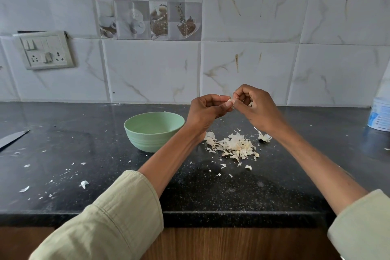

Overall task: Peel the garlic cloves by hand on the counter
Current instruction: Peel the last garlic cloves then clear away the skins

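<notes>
— Where's the garlic clove point(231, 101)?

— Pinched between your two sets of fingertips, raised above the surface point(84, 154). Left hand point(207, 108) fingers clamp its near end; right hand point(256, 105) fingers nip the skin at its far end.

— Its long axis?

— Too hidden to tell; it seems to run hand to hand.

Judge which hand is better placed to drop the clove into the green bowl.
Left, probably. The left hand pinches the clove and sits beside the bowl; the right hand is farther away.

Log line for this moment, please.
step: peeling | left hand and right hand: pinch garlic clove above counter | peel pile: beside green bowl
</notes>
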`<state>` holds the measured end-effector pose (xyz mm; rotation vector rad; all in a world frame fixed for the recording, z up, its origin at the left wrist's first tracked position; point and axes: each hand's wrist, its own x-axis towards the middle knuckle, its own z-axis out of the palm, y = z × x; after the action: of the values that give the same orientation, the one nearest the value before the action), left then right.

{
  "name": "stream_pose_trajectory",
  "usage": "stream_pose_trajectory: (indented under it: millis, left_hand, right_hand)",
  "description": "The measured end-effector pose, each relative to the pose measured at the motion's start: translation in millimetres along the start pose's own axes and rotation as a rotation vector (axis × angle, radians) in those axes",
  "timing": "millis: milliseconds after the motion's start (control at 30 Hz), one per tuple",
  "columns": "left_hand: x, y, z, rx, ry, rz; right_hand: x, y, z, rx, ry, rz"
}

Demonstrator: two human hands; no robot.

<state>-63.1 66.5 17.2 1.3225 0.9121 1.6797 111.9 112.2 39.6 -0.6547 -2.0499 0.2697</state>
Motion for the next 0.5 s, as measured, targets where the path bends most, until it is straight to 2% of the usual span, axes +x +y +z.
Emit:
stream_pose_trajectory:
  millis: [267,367,500]
  left_hand:
    - [5.3,1.4,-1.8,-0.255,0.019,-0.112]
    - [7.6,2.2,-4.9,-0.261,0.038,-0.097]
    - [8.1,2.6,-5.5,-0.229,0.072,-0.094]
  right_hand:
    - [-3.3,-1.1,2.1,-0.003,-0.079,-0.016]
    - [-4.3,0.2,2.5,-0.022,-0.129,-0.011]
    - [-0.7,-1.9,-5.7,0.038,-0.100,0.037]
